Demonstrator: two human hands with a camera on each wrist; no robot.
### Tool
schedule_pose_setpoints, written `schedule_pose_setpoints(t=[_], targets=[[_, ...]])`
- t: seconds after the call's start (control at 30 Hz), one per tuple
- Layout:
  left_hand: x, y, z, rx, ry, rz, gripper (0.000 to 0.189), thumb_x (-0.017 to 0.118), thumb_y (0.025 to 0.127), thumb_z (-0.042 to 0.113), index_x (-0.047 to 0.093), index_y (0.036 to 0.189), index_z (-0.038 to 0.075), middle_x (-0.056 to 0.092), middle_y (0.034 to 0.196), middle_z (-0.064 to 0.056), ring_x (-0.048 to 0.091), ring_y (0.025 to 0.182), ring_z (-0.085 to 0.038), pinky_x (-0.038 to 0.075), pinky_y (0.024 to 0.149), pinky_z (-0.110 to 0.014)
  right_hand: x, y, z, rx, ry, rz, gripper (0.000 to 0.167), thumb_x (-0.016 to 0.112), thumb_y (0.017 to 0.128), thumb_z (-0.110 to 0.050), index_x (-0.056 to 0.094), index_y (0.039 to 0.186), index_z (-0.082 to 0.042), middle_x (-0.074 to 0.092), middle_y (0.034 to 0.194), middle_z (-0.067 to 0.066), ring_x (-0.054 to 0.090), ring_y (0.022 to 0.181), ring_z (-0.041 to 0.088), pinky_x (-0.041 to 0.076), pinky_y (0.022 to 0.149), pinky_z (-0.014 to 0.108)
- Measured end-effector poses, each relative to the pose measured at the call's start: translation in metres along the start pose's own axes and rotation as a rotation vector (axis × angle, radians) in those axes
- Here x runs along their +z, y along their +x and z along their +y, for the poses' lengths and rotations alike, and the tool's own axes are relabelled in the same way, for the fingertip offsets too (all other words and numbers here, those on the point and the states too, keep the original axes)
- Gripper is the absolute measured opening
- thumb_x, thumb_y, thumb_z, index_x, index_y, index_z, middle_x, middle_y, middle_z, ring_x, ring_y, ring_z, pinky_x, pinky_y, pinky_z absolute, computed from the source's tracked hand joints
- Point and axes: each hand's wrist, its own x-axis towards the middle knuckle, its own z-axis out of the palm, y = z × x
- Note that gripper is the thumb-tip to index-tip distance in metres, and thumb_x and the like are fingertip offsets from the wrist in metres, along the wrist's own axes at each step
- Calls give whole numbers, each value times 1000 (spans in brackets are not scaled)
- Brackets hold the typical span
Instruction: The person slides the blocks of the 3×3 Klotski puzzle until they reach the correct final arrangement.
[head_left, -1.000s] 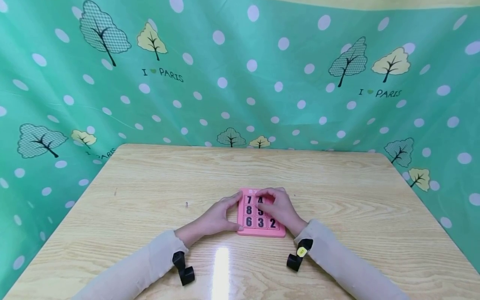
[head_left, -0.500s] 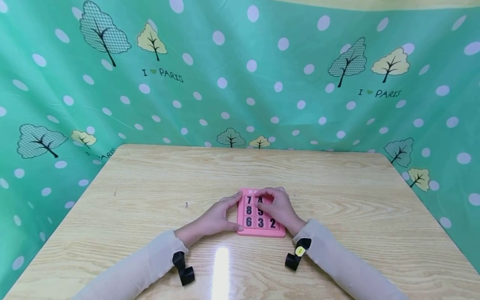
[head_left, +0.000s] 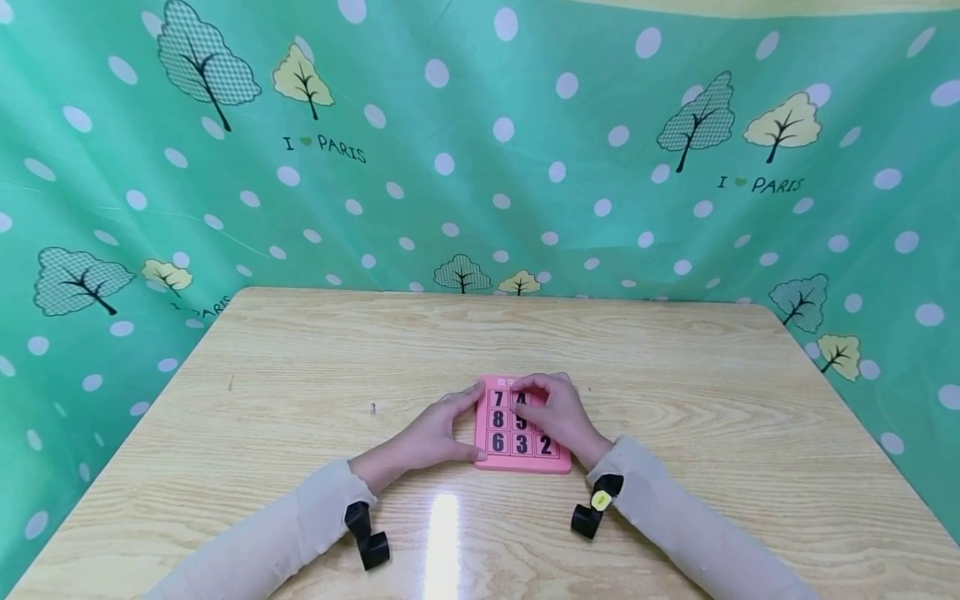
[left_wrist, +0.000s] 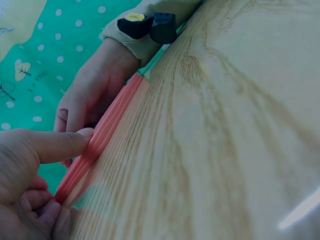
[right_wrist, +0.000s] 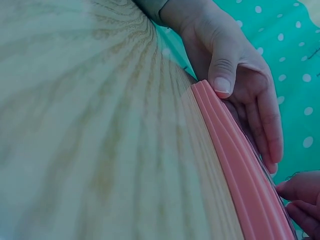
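A pink number slide puzzle (head_left: 522,465) lies flat on the table, its black-numbered tiles facing up. My left hand (head_left: 429,432) holds its left side, the thumb at the near corner and the fingers at the far one. My right hand (head_left: 558,414) reaches over the puzzle from the right, thumb and forefinger apart, with fingertips on or just above the 4 and 5 tiles. Tiles 7, 8, 6, 3 and 2 show; the upper right ones are hidden under that hand. The puzzle's ridged near edge (left_wrist: 107,130) appears in the left wrist view, and the same edge (right_wrist: 237,160) in the right wrist view.
The light wood table (head_left: 300,350) carries a bright light reflection (head_left: 442,542) near its front. Behind it hangs a green dotted cloth (head_left: 480,167) with printed trees. Black wrist cameras (head_left: 367,537) sit on both sleeves.
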Motion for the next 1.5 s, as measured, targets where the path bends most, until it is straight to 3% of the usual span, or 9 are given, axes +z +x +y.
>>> schedule_pose_setpoints(t=[0.7,0.9,1.1,1.5], targets=[[0,2,3,2,-7,-6,95,81,72,22,25,149,7,24,155,-5,22,141,-27,20,115,-45,-8,-1,2,-24,4,-10,24,74,78,-9,70,101,-13,64,105,2,46,107,21,37,98,43],[-1,1,3,-11,-11,-6,95,81,73,21,25,149,7,24,155,-4,21,141,-27,20,115,-45,-11,-3,4,11,-14,-5,23,73,80,-11,69,103,-14,63,106,1,47,103,20,42,93,40],[-1,0,3,-17,-15,-4,95,81,72,22,25,149,7,24,155,-4,21,141,-26,19,115,-45,-14,-5,7,13,-12,3,23,74,79,-9,70,101,-12,63,108,3,49,109,22,39,99,44],[1,-1,1,-4,1,-4,96,81,72,21,25,148,6,24,155,-4,22,141,-26,20,115,-44,-20,-8,14,32,-6,16,21,73,79,-9,70,100,-13,63,108,4,49,109,24,39,100,46]])
